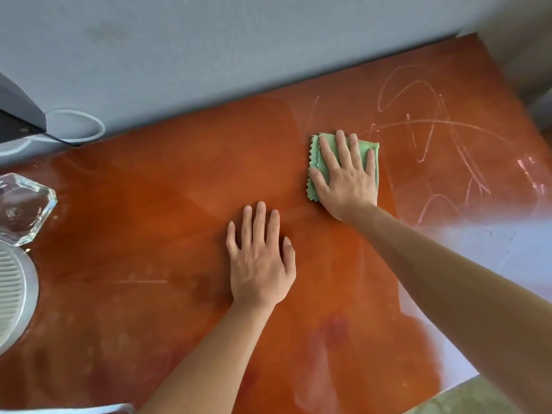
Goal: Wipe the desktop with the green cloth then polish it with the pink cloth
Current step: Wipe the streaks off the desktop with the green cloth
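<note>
The green cloth (363,150) is pressed flat against the orange-brown desktop (167,204) by the right hand (346,174), whose fingers are held straight and slightly spread across the folded fabric; nothing is pinched or curled around. The cloth's zigzag-cut edge is left showing to the left of the thumb, and a strip of it is seen past the fingertips and beside the little finger. The cloth lies in the far half of the desk, a little right of centre, just beside a patch of pale chalk-like scribbles (442,130) that spreads toward the far right corner.

The left hand (260,258) is laid palm-down on the bare wood nearer the front edge, fingers extended and relaxed, with nothing held. The two hands are kept close but apart.

At the left edge, a faceted clear glass object (24,207) and a round ribbed grey item (15,294) are seen. A white cable (74,127) is looped against the wall.
</note>
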A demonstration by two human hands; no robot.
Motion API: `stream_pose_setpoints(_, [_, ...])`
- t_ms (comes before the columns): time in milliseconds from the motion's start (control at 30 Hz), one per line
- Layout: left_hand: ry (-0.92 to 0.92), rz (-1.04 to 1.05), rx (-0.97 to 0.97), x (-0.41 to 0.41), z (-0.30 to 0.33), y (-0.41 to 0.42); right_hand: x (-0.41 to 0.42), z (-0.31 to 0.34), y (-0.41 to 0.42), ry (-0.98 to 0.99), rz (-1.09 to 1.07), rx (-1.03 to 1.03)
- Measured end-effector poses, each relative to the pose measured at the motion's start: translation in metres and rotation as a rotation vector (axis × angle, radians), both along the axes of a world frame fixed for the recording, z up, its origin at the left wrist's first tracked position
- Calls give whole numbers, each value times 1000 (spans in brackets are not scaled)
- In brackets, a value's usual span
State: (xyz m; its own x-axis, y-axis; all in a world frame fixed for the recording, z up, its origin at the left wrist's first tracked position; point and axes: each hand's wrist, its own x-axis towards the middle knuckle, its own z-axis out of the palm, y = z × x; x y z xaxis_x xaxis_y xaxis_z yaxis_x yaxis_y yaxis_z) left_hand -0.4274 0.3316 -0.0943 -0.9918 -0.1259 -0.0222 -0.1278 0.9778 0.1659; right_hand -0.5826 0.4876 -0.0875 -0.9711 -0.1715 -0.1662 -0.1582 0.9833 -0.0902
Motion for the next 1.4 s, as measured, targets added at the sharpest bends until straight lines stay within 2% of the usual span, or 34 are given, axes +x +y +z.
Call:
stream_pose_setpoints(200, [-4, -9, 5, 0, 0, 0, 70, -1, -4, 1, 139, -8])
stream_pose_setpoints(333, [8, -11, 16, 1, -1, 0, 85, -5, -2, 3, 154, 4])
stream_pose_setpoints(500, [11, -4, 23, -1, -2, 0, 59, -3, -19, 8, 163, 5])
stream_pose_setpoints(833, [27, 5, 19, 1, -3, 1, -51, -4, -80, 22, 210, -25])
stream_pose_setpoints(967, [33, 8, 2, 0, -1, 0, -43, -1, -75, 15, 264, -44])
stream_pose_setpoints(1200, [29, 28, -4, -5, 5, 1, 0, 1, -17, -1, 372, 5])
stream_pose_setpoints(1400, [-13, 116, 55, -65, 17, 26, -21, 1, -23, -20, 342, -3])
